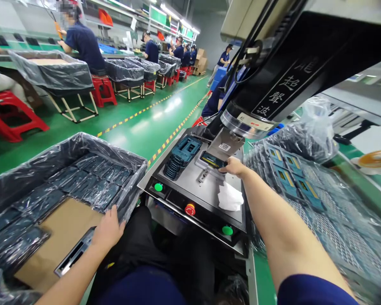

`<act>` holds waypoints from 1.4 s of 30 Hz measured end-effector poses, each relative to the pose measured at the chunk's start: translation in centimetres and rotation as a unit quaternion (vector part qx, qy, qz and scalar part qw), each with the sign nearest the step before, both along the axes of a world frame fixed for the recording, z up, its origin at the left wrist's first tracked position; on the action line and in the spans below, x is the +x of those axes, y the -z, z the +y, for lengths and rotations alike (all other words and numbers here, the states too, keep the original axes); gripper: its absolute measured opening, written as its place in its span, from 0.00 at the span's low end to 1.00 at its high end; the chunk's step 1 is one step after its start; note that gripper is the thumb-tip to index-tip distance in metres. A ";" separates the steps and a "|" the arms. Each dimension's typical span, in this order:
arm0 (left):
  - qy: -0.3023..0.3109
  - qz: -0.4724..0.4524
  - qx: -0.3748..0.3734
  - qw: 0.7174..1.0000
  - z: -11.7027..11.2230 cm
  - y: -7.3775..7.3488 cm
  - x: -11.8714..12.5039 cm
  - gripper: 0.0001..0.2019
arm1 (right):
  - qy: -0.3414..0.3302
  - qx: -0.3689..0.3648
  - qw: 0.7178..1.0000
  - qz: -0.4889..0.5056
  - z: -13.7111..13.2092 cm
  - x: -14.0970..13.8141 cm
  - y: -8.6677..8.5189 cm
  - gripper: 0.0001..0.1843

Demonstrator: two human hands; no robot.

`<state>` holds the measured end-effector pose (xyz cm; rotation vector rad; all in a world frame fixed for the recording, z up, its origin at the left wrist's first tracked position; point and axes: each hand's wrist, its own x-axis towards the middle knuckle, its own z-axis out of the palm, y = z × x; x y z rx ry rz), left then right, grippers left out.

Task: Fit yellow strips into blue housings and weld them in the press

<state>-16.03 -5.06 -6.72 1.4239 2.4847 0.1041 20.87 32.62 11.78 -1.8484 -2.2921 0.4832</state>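
Note:
My right hand (235, 167) pinches the right end of a dark plastic housing (213, 160) with a yellow strip, just below the metal horn (224, 144) of the ultrasonic welder (273, 84). On the machine's plate, left of it, stands a stack of teal plastic frames (186, 150). My left hand (109, 228) is over the right side of a plastic-lined bin (79, 142), fingers loosely apart, with nothing visible in it. Beneath that forearm a single plastic frame (76, 252) lies on the cardboard sheet (70, 220), partly covered by the arm.
Wrapped dark parts (95, 178) fill rows in the bin. Two green buttons (158, 187) and a red emergency stop (189, 209) line the machine's front; a white cloth (230, 197) lies nearby. Trays with teal parts (305, 186) are at right. Co-workers (84, 46) sit along a bench.

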 end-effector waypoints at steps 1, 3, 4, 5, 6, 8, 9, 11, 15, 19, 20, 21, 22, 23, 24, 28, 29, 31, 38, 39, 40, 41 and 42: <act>-0.001 0.003 0.000 1.000 0.0 0.0 0.0 0.32 | -0.005 -0.011 1.000 0.004 0.1 0.1 0.3 0.20; -0.002 0.003 -0.002 1.000 -0.1 0.1 0.1 0.32 | -0.018 -0.032 0.999 0.016 0.2 0.3 0.9 0.21; -0.005 0.001 -0.004 1.000 -0.1 0.1 0.1 0.32 | -0.026 -0.035 0.999 0.022 0.1 0.4 1.1 0.21; -0.007 -0.001 -0.006 1.000 -0.1 0.1 0.1 0.32 | -0.032 -0.033 0.999 0.027 0.0 0.3 1.4 0.20; -0.007 -0.003 -0.007 1.000 -0.1 0.0 0.1 0.32 | -0.036 -0.025 0.999 0.030 -0.2 0.2 1.7 0.19; -0.009 -0.004 -0.007 1.000 0.0 0.0 0.1 0.32 | -0.040 0.006 0.999 0.029 -0.6 -0.1 2.5 0.18; -0.009 -0.005 -0.008 1.000 0.0 0.1 0.0 0.32 | -0.041 0.027 0.998 0.026 -0.8 -0.4 2.9 0.19; -0.009 -0.002 -0.006 1.000 0.0 0.2 0.0 0.32 | -0.039 0.072 0.997 0.015 -1.4 -1.0 3.9 0.20; -0.014 0.010 -0.009 1.000 0.0 0.7 0.0 0.33 | -0.019 0.143 0.989 -0.007 -2.8 -2.1 5.6 0.21; -0.014 0.014 -0.014 1.000 0.0 1.0 -0.1 0.33 | -0.029 0.170 0.985 -0.014 -3.8 -2.7 6.1 0.19; -0.013 0.014 -0.014 1.000 0.0 1.1 -0.2 0.33 | -0.034 0.171 0.985 -0.015 -3.9 -2.8 5.9 0.19; -0.013 0.013 -0.015 1.000 0.0 1.3 -0.3 0.33 | -0.038 0.170 0.985 -0.015 -3.9 -2.8 5.8 0.19; -0.015 0.012 -0.014 1.000 0.0 1.4 -0.4 0.33 | -0.040 0.169 0.985 -0.015 -3.9 -2.9 5.6 0.19; -0.014 0.013 -0.007 1.000 0.0 1.6 -0.6 0.33 | -0.039 0.169 0.985 -0.014 -4.0 -2.9 5.3 0.18; -0.012 0.016 0.007 1.000 0.1 1.8 -0.7 0.33 | -0.036 0.170 0.985 -0.012 -4.1 -2.9 5.1 0.17; 0.010 0.034 0.137 0.990 0.7 1.8 -0.2 0.35 | -0.034 0.213 0.976 0.029 -7.4 -3.1 4.7 0.17; 0.021 0.028 0.175 0.984 1.0 1.5 0.3 0.34 | -0.044 0.235 0.969 0.054 -9.1 -3.2 4.8 0.17; 0.055 -0.004 0.238 0.970 1.8 0.3 1.7 0.34 | -0.086 0.265 0.954 0.108 -13.3 -3.4 5.1 0.15; 0.197 -0.100 0.292 0.931 6.1 -4.8 7.3 0.31 | -0.061 0.197 0.968 0.141 -25.5 -0.3 7.3 0.20; 0.210 -0.105 0.288 0.929 6.8 -5.0 7.9 0.30 | -0.037 0.203 0.967 0.149 -26.1 0.6 7.8 0.19; 0.219 -0.109 0.282 0.928 7.4 -5.0 8.4 0.30 | -0.013 0.212 0.965 0.156 -26.6 1.4 8.3 0.19; 0.225 -0.111 0.276 0.928 8.0 -4.9 8.8 0.31 | 0.008 0.222 0.962 0.159 -27.0 2.1 8.8 0.18; 0.227 -0.113 0.270 0.929 8.4 -4.8 9.2 0.31 | 0.024 0.233 0.959 0.159 -27.2 2.7 9.4 0.17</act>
